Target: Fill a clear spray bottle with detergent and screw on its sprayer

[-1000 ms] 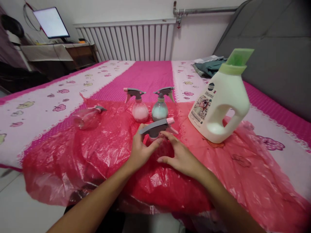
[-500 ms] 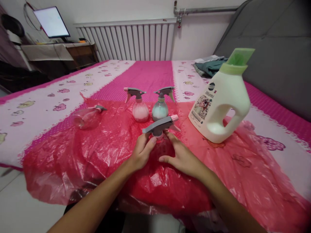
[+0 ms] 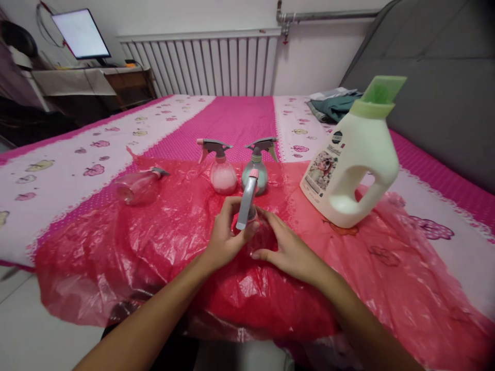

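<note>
Between my hands stands a clear spray bottle with a grey and pink trigger head (image 3: 247, 201), its nozzle pointing away from me. My left hand (image 3: 228, 232) is closed around the collar just under the head, thumb and fingers pinching it. The bottle's body is gripped from the right by my right hand (image 3: 284, 247). Just beyond are two upright spray bottles, a pink one (image 3: 223, 175) and a teal one (image 3: 260, 178), both with pale contents. Another pink-tinted spray bottle (image 3: 137, 186) lies on its side to the left.
A large white detergent jug (image 3: 350, 165) with a green cap stands at the right. Crinkled red plastic sheeting (image 3: 162, 247) covers the near part of the bed (image 3: 240, 118). Folded clothes (image 3: 334, 105) lie farther back, before a grey headboard (image 3: 436, 77).
The trigger head in my left hand has turned: its nozzle pointed right and now points away from me. My right hand stays on the bottle's body.
</note>
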### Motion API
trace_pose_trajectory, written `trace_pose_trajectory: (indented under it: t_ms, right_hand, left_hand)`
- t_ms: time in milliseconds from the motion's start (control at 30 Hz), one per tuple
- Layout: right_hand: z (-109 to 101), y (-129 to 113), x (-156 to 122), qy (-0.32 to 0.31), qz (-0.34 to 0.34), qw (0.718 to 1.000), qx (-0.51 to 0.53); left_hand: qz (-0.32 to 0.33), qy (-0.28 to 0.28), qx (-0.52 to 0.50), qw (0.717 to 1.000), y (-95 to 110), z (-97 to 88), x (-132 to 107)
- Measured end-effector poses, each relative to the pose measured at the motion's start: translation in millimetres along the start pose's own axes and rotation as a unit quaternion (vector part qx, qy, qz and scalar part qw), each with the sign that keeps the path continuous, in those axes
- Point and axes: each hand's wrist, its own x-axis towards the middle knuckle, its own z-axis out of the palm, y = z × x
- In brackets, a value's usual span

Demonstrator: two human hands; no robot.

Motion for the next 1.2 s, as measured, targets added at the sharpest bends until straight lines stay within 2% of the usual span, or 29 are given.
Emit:
trace_pose_trajectory:
  t_ms: [267,800,1067,1200]
  right_hand:
    - [0.7,3.7,-1.2,0.005,-0.003,1.0,0.006]
    - [-0.5,3.3,-0.7,-0.003,0.008,1.0,0.015]
    - [-0.6,3.2,-0.4,-0.007,0.024,0.999,0.02]
    - [-0.5,1.9,-0.9,-0.007,0.024,0.999,0.022]
  left_hand:
    - [-0.009,-0.064,-0.027,0.998,-2.5,-6.2,-0.6]
    - [0.026,-0.046,0.002,0.999,-0.3,-3.6,1.8]
    - [-0.007,-0.024,0.006,1.0,-4.5,-3.4,-1.6]
    - [-0.018,-0.033,-0.006,0.999,-5.0,-2.9,-1.3]
